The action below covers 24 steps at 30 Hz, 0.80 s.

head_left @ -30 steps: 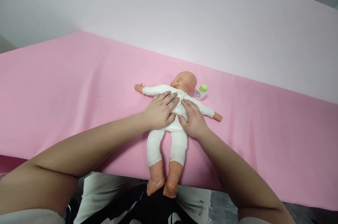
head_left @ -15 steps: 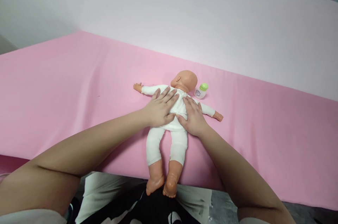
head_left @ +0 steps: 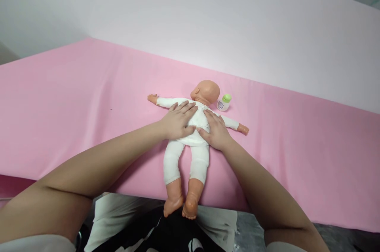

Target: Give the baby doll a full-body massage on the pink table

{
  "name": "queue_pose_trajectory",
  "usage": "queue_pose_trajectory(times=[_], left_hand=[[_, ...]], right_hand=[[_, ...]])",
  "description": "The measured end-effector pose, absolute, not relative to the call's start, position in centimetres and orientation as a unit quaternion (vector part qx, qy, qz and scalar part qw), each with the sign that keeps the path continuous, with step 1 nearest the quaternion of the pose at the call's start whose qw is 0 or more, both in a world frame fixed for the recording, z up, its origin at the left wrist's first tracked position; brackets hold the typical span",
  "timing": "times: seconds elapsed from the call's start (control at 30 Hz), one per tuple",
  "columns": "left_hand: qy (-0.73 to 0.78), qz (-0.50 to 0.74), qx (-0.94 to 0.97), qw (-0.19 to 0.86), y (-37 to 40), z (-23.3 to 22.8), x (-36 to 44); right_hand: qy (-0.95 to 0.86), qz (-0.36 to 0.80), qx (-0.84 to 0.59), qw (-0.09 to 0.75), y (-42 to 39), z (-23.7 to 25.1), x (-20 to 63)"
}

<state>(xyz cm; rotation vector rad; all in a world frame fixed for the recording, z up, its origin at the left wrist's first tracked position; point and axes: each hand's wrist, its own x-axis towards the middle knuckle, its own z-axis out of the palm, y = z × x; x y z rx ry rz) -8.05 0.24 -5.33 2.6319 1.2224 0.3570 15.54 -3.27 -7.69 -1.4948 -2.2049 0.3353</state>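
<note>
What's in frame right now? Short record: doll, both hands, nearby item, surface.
Doll: white outfit, apparently lying on its front, head turned left, arms spread, feet toward the person
Left hand: palm down on the left of the doll's back, fingers spread
Right hand: palm down on the right of its back
Nearby: small white bottle, green cap, beside the head
Surface: pink cover

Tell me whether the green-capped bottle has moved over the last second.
No; judged against the far edge of the pink cover, the green-capped bottle keeps its place.
</note>
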Motion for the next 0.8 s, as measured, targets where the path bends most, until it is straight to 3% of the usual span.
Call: queue_pose_trajectory(times=[0.3, 0.4, 0.63, 0.8], left_hand=[[0.444, 0.384, 0.799, 0.127, 1.6, -6.3, -9.1], [0.5, 0.385, 0.762, 0.145, 2.4, -5.7, -9.8], [0.582, 0.219, 0.721, 0.304, 3.7, -5.8, -11.0], [0.537, 0.307, 0.69, 0.376, 3.7, -7.2, -10.4]], right_hand=[[-0.776, 0.114, -0.536, 0.312, -3.3, -8.4, 16.3], [-0.751, 0.098, -0.556, 0.343, -3.3, -8.4, 16.2], [-0.693, 0.117, -0.562, 0.436, -2.8, -8.5, 16.2], [-0.693, 0.143, -0.556, 0.435, -2.5, -8.8, 16.1]])
